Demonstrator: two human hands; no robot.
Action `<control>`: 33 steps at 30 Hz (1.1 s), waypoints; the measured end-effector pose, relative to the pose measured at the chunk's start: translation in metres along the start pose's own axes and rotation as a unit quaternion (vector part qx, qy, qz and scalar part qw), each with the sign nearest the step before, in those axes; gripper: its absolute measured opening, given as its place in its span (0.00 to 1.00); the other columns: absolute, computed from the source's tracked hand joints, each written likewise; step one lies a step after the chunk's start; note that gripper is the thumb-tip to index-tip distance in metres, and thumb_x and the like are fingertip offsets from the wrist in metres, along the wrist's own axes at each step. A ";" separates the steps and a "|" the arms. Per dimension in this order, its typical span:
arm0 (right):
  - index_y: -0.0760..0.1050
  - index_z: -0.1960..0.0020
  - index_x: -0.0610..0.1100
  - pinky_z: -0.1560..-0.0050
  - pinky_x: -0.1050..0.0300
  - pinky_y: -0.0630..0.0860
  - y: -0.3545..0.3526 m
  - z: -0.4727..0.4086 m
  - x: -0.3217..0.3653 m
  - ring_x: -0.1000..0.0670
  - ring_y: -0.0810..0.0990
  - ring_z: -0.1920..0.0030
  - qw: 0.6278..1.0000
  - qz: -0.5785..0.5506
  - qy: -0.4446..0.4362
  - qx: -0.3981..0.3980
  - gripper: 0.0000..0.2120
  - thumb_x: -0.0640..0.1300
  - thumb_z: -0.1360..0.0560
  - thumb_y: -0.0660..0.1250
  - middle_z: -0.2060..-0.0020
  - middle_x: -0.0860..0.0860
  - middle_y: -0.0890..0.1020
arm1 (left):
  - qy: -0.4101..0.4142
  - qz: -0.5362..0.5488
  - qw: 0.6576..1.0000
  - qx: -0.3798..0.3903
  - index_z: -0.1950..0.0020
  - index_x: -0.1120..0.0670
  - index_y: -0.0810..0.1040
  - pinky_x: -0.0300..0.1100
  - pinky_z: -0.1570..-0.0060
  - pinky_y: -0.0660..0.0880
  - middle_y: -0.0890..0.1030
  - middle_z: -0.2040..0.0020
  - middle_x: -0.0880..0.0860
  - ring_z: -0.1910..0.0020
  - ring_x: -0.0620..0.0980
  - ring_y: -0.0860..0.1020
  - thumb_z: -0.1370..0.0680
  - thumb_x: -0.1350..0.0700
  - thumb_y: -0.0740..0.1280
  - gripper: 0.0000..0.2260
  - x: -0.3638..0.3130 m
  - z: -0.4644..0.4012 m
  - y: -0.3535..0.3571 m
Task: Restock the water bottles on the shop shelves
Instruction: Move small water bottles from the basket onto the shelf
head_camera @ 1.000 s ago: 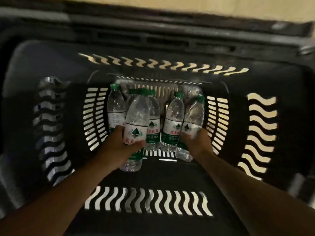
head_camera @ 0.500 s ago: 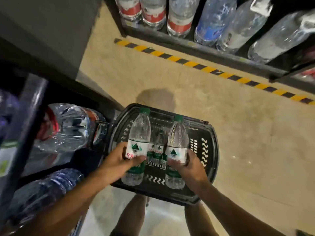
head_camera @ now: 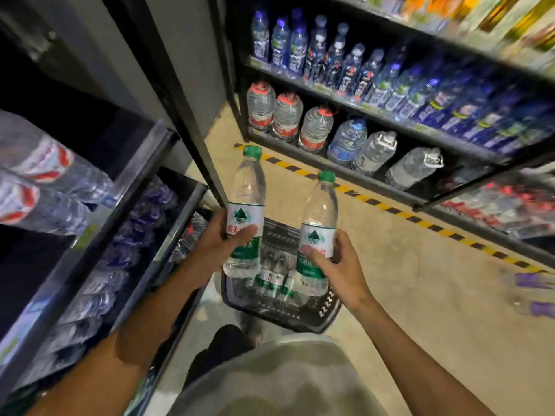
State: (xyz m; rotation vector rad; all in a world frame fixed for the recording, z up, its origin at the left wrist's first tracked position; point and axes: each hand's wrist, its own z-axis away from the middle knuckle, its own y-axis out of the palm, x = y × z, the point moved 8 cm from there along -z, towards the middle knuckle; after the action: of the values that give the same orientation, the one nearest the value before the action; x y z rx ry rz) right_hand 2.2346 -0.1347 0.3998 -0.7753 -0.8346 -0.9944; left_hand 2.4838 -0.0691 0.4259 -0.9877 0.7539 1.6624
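Shelving is filling most of the view. Beyond both grips, the far shelves [head_camera: 390,121] are carrying large jugs with red caps on the bottom tier and rows of blue-labelled bottles [head_camera: 345,64] above them; further toward the right edge everything is blurring out. To the outer side of the left grip, the near shelves [head_camera: 141,187] are holding clear bottles lying on their sides, some with red and white labels, also blurred.

The floor [head_camera: 420,280] is lying below both grips, with a yellow and black striped line [head_camera: 399,214] running along the foot of the far shelves.

Directly beneath the two grips, a dark plastic basket [head_camera: 303,321] is sitting on the floor, with several more green-labelled bottles [head_camera: 271,279] standing inside it.

The left hand [head_camera: 217,247] is wrapping around the label of the left water bottle [head_camera: 247,202], thumb across the front, holding it upright with the green cap on top. The right hand [head_camera: 339,262] is clamping the right water bottle [head_camera: 319,217] in the same way, fingers curling around the lower label. The two bottles are being held side by side, apart from each other, above the basket, the left one sitting slightly higher and further out than the right one.
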 end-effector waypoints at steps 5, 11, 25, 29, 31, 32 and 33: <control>0.71 0.34 0.52 0.52 0.57 0.83 0.013 0.035 0.026 0.53 0.85 0.47 0.999 -0.015 -0.029 0.022 0.32 0.56 0.32 0.81 0.46 0.55 0.84 | 0.020 0.027 0.999 -0.004 0.36 0.50 0.75 0.52 0.37 0.78 0.82 0.38 0.54 0.38 0.55 0.81 0.21 0.59 0.71 0.15 -0.019 0.032 -0.002; 0.72 0.34 0.54 0.52 0.55 0.83 0.021 0.050 0.053 0.52 0.86 0.48 0.995 -0.039 -0.051 0.073 0.35 0.60 0.38 0.78 0.46 0.55 0.86 | 0.029 0.126 0.992 0.015 0.28 0.54 0.72 0.53 0.36 0.76 0.81 0.34 0.57 0.36 0.56 0.81 0.23 0.51 0.72 0.25 -0.018 0.065 0.003; 0.75 0.39 0.51 0.59 0.65 0.79 0.077 0.105 0.104 0.55 0.87 0.53 0.936 -0.020 -0.134 0.326 0.18 0.56 0.26 0.72 0.50 0.53 0.87 | 0.085 0.179 0.941 -0.275 0.36 0.46 0.78 0.52 0.45 0.81 0.85 0.41 0.53 0.43 0.55 0.84 0.32 0.44 0.79 0.26 0.001 0.224 -0.012; 0.76 0.38 0.46 0.58 0.63 0.81 0.118 0.134 0.108 0.53 0.87 0.52 0.908 -0.003 -0.142 0.395 0.19 0.46 0.26 0.76 0.49 0.50 0.88 | 0.112 0.177 0.903 -0.374 0.35 0.53 0.75 0.47 0.50 0.83 0.86 0.44 0.54 0.46 0.54 0.85 0.30 0.49 0.78 0.26 0.012 0.290 -0.023; 0.75 0.39 0.43 0.57 0.65 0.80 0.142 0.153 0.111 0.55 0.87 0.51 0.888 0.011 -0.158 0.431 0.20 0.43 0.27 0.77 0.49 0.51 0.87 | 0.124 0.189 0.882 -0.413 0.34 0.56 0.74 0.52 0.44 0.81 0.86 0.43 0.57 0.45 0.58 0.84 0.29 0.54 0.78 0.26 0.021 0.321 -0.029; 0.75 0.39 0.43 0.56 0.65 0.80 0.153 0.164 0.113 0.56 0.87 0.51 0.878 0.021 -0.171 0.447 0.21 0.44 0.28 0.78 0.49 0.53 0.87 | 0.131 0.194 0.872 -0.430 0.34 0.57 0.74 0.54 0.42 0.80 0.85 0.43 0.58 0.44 0.59 0.84 0.29 0.55 0.79 0.26 0.025 0.334 -0.033; 0.74 0.40 0.44 0.56 0.65 0.80 0.165 0.174 0.115 0.57 0.86 0.51 0.867 0.032 -0.183 0.462 0.22 0.45 0.30 0.79 0.49 0.54 0.87 | 0.136 0.198 0.862 -0.447 0.35 0.57 0.74 0.56 0.41 0.80 0.85 0.43 0.59 0.44 0.60 0.84 0.29 0.55 0.79 0.26 0.029 0.348 -0.038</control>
State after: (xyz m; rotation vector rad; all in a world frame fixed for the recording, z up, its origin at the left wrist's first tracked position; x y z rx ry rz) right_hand 2.3813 0.0264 0.5528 -0.1397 -1.4452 -0.2838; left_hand 2.4295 0.2499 0.5625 -1.8353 0.3336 2.3368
